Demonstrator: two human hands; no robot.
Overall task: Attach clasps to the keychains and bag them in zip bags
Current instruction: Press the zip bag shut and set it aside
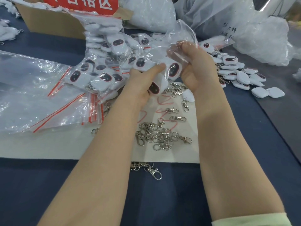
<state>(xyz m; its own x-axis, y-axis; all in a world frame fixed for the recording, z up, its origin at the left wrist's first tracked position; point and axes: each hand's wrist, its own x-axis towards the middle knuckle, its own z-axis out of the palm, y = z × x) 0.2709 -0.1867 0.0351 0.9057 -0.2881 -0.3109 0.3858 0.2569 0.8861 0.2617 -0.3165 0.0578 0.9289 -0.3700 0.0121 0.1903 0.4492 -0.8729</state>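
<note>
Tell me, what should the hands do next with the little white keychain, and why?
Probably push the keychain deeper into the zip bag: the right hand pinches the bag, the left hand grips the keychain, and it looks only partway inside.

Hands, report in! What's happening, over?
Left hand grips a keychain; right hand pinches the zip bag over another keychain. Clasps lie loose underneath.

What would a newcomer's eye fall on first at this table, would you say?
The left hand and right hand meet mid-table, holding a white keychain and a clear zip bag. Loose metal clasps lie on a white sheet beneath them, and bagged keychains heap to their left.
</note>
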